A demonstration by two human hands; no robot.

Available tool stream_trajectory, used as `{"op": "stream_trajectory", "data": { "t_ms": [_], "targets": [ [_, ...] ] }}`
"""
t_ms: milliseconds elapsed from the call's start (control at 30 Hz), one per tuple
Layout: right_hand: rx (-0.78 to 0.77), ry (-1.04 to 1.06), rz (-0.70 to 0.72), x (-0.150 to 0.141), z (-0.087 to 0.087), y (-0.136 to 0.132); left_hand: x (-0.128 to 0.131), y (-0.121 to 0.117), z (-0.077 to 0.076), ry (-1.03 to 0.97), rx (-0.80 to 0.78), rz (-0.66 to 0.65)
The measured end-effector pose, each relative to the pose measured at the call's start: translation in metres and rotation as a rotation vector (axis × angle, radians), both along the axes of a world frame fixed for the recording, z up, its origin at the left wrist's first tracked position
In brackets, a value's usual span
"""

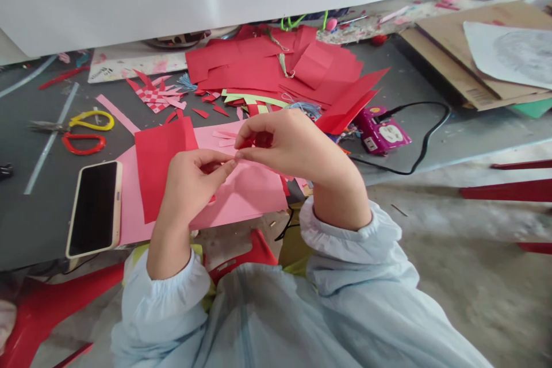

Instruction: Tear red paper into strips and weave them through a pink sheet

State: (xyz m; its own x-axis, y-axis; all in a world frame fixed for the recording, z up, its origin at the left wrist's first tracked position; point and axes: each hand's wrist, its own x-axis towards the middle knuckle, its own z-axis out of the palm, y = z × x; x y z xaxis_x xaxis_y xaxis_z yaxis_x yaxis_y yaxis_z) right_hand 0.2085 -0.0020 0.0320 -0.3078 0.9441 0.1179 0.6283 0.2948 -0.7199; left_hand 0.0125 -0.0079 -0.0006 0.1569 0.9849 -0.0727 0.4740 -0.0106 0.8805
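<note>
Left hand (190, 184) and right hand (284, 141) meet at the fingertips; whether anything is gripped cannot be determined. Below: pink sheet (254, 190) on counter (30, 224), red sheet (157, 167) overlapping it. Phone (95, 207) at pink sheet's left edge; scissors (84, 145) beyond.

Pink sheet (254, 195) under red sheet (157, 161)

Pink sheet — flat on the counter (34, 221), partly covered. Red sheet — overlaps its left part, partly hidden behind the left hand (190, 178). Narrow pink strips (225, 134) on the pink, near the right hand (284, 141). Anything pinched between fingertips: too small to identify.
</note>
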Motion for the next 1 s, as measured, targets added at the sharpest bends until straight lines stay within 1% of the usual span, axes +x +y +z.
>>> {"op": "stream_trajectory", "data": {
  "t_ms": [167,267,467,633,767,867,1000],
  "targets": [
    [-0.011,0.13,0.031,0.008,-0.001,0.002,-0.005,0.003,-0.003,-0.001,0.074,0.098],
    [-0.029,0.155,0.044,0.009,-0.003,0.003,-0.008,0.004,-0.005,-0.001,0.068,0.123],
    [0.047,0.1,0.006,-0.001,-0.01,0.004,-0.006,0.004,-0.007,-0.015,0.057,0.095],
    [0.048,0.055,-0.037,-0.006,-0.011,0.006,-0.006,0.003,-0.005,-0.044,0.044,0.087],
    [0.03,0.053,-0.034,-0.002,-0.009,0.007,-0.005,0.002,-0.004,-0.047,0.055,0.1],
    [0.031,0.067,-0.025,0.005,-0.009,0.008,-0.004,0.002,-0.006,-0.046,0.071,0.106],
    [0.039,0.05,0.026,0.012,-0.012,0.009,-0.001,0.0,-0.009,-0.091,0.068,0.076]
  ]
}}
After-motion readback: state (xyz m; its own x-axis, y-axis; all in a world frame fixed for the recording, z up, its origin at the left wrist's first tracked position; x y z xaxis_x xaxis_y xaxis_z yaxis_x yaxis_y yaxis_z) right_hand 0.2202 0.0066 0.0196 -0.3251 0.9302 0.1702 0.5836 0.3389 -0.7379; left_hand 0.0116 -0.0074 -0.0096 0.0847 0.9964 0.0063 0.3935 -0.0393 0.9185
